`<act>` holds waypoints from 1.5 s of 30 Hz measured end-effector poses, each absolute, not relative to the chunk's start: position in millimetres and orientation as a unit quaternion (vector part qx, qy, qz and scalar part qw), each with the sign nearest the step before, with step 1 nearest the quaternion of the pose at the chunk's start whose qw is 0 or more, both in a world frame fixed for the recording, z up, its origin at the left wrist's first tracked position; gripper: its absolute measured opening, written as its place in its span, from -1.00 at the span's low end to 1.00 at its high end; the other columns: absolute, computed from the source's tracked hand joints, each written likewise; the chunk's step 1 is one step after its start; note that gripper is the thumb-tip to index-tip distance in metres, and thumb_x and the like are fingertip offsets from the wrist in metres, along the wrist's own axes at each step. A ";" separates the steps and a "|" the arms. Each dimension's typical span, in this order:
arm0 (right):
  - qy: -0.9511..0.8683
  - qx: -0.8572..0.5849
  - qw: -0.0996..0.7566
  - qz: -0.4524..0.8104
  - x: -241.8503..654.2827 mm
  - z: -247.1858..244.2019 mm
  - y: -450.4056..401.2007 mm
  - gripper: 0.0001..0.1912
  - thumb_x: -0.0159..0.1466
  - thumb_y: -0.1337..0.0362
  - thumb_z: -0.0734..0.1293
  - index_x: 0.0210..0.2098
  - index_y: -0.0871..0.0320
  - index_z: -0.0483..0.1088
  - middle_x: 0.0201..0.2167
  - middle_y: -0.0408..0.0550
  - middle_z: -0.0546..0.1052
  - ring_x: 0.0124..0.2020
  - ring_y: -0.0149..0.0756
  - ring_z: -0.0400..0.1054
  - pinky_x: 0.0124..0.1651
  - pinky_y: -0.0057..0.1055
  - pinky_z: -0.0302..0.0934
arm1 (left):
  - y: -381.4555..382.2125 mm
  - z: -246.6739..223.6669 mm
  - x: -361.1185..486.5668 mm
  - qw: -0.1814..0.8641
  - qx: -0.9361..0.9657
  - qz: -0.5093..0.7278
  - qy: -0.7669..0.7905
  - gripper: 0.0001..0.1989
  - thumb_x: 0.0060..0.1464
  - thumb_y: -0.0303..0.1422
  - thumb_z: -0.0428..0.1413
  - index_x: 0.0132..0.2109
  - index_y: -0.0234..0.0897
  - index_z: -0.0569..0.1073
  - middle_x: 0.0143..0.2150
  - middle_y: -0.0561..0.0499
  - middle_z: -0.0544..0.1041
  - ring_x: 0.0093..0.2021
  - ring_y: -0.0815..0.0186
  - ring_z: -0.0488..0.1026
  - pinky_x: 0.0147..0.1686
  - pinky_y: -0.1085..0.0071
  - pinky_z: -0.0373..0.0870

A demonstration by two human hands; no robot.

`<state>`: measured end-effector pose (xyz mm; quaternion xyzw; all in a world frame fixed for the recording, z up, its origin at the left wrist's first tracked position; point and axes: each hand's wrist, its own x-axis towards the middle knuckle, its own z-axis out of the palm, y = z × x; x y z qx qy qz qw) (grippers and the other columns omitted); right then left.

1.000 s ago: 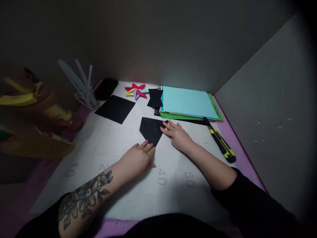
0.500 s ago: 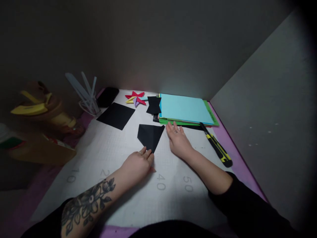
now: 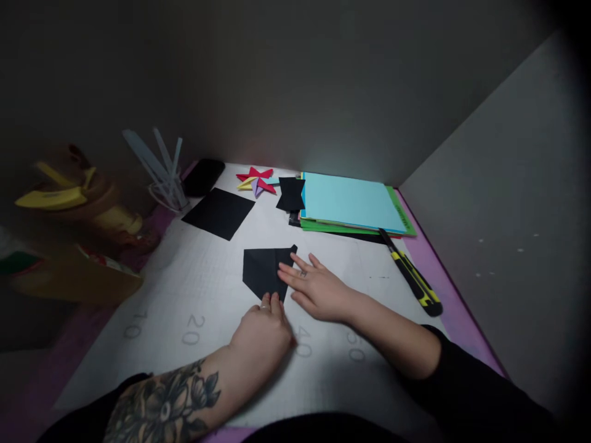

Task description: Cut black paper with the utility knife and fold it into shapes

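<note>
A partly folded sheet of black paper (image 3: 261,267) lies on the white mat, with a crease down its middle and a small folded corner at the upper right. My left hand (image 3: 265,329) has its fingers bent and close together on the paper's lower tip; the thumb is hidden. Lying flat with fingers spread, my right hand (image 3: 318,289) touches the paper's right edge. A flat black paper square (image 3: 219,213) is farther back on the left. Behind the folded sheet is a smaller black folded paper piece (image 3: 291,194).
A stack of coloured paper (image 3: 348,200) is at the back, beside folded paper stars (image 3: 257,182). A yellow-black utility knife (image 3: 413,277) lies to the right. On the left are a clear cup of strips (image 3: 170,192), a phone (image 3: 203,177) and a brown pot (image 3: 99,209).
The folded black paper has come nearer to me and slightly left, along with my left hand. My right hand has moved down and left onto the paper's right edge.
</note>
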<state>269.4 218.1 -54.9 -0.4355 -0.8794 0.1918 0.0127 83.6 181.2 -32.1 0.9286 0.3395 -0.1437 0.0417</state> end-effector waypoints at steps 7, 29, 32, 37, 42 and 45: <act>-0.837 -0.528 0.001 0.145 275.3 -64.6 241.3 -0.41 0.35 0.11 0.10 0.33 0.09 0.02 0.36 -0.09 0.02 0.39 0.06 -0.27 0.27 0.28 -0.26 | 183.3 -33.9 79.8 0.056 0.934 -0.143 0.323 -0.58 0.12 -0.50 0.05 0.09 -0.71 0.39 0.09 -0.59 0.36 0.07 -0.12 0.43 -0.23 0.19 0.54; -0.887 -0.430 -0.021 0.167 261.7 -67.6 230.3 -0.25 0.32 -0.08 0.11 0.38 0.09 -0.18 0.40 -0.07 -0.13 0.40 -0.03 -0.31 0.32 0.12 -0.25 | 182.8 -17.8 81.0 0.105 0.923 -0.215 0.300 -0.45 0.16 -0.27 0.06 0.18 -0.64 0.33 0.16 -0.53 0.31 0.15 -0.11 0.35 -0.12 0.20 0.47; -0.873 -0.464 -0.025 0.149 262.5 -68.3 236.5 -0.24 0.32 -0.07 0.11 0.38 0.11 -0.20 0.40 -0.08 -0.15 0.40 -0.04 -0.33 0.33 0.10 -0.28 | 180.2 -20.6 80.9 0.098 0.921 -0.228 0.301 -0.46 0.16 -0.32 0.05 0.19 -0.63 0.31 0.19 -0.52 0.27 0.18 -0.13 0.31 -0.13 0.20 0.47; -0.855 -0.500 -0.037 0.134 262.3 -68.2 244.9 -0.23 0.31 -0.07 0.08 0.38 0.12 -0.22 0.40 -0.09 -0.16 0.40 -0.03 -0.34 0.33 0.13 -0.30 | 174.3 -18.4 81.5 0.118 0.909 -0.234 0.323 -0.43 0.13 -0.30 0.09 0.20 -0.62 0.31 0.22 -0.53 0.20 0.20 -0.19 0.26 -0.16 0.18 0.48; -0.803 -0.588 -0.006 0.094 268.3 -75.1 254.0 -0.23 0.32 -0.05 0.08 0.38 0.18 -0.18 0.40 -0.01 -0.16 0.40 0.08 -0.41 0.31 0.20 -0.33 | 169.4 -16.9 78.8 0.132 0.909 -0.223 0.328 -0.36 0.09 -0.15 0.14 0.16 -0.62 0.36 0.21 -0.55 0.22 0.18 -0.20 0.29 -0.16 0.18 0.46; -0.766 -0.639 0.044 0.052 275.6 -71.9 250.9 -0.29 0.33 0.06 0.10 0.37 0.22 -0.13 0.40 0.08 -0.13 0.39 0.17 -0.42 0.27 0.31 -0.37 | 166.2 -22.2 77.1 0.096 0.924 -0.180 0.323 -0.45 0.11 -0.22 0.14 0.11 -0.60 0.42 0.16 -0.56 0.29 0.11 -0.16 0.38 -0.21 0.18 0.46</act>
